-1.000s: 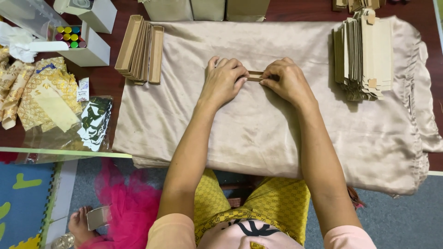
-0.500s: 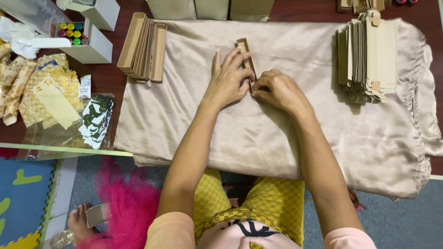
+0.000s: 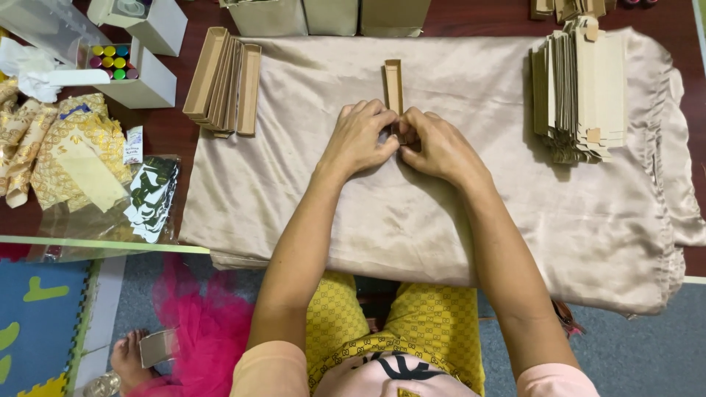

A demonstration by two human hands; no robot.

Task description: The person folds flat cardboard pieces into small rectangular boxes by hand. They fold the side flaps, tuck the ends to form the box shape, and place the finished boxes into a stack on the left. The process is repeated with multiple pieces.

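A narrow brown cardboard box stands lengthwise on the beige satin cloth, its far end open and pointing away from me. My left hand and my right hand meet at its near end, fingers curled over the end flap and pinching it. The near part of the box is hidden under my fingers.
A row of folded narrow boxes leans at the cloth's upper left. A stack of flat box blanks lies at the upper right. White boxes with coloured spools, gold patterned packets and brown cartons surround them. Another person's foot shows below left.
The cardboard piece was held crosswise between both hands, then turned to point away from me. Both hands now press together at its near end.
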